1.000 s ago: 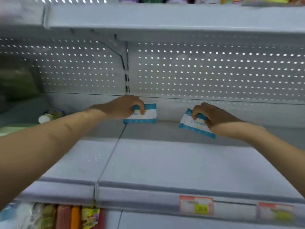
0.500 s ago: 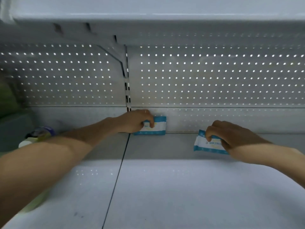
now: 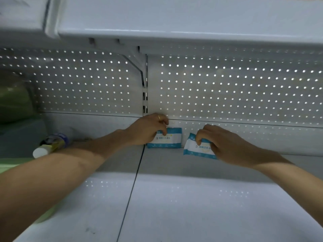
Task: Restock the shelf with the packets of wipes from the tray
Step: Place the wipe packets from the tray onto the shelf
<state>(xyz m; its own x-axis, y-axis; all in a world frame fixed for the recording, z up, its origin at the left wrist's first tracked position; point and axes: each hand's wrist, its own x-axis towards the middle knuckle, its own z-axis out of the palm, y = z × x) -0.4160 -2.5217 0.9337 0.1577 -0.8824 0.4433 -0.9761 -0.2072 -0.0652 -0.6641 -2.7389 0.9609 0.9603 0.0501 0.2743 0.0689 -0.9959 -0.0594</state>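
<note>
Pinching, left hand (image 3: 148, 131): soft blue-and-white plastic wipes packet (image 3: 172, 139), upright
Right hand (image 3: 225, 145): pinching second packet (image 3: 194, 149), tilted
Handling: probably light, squashy; take top edge

a: what is blocked right of the upright post (image 3: 145, 102)?
b: just right of it the back is taken by the left packet (image 3: 172, 139) in the left hand (image 3: 146, 131) and the right packet (image 3: 197, 150) in the right hand (image 3: 225, 147). further right and in front, the shelf (image 3: 209, 206) is left bare.
a: and left of the post?
b: a lying bottle (image 3: 52, 144) and green packs (image 3: 12, 100) are met well left.
</note>
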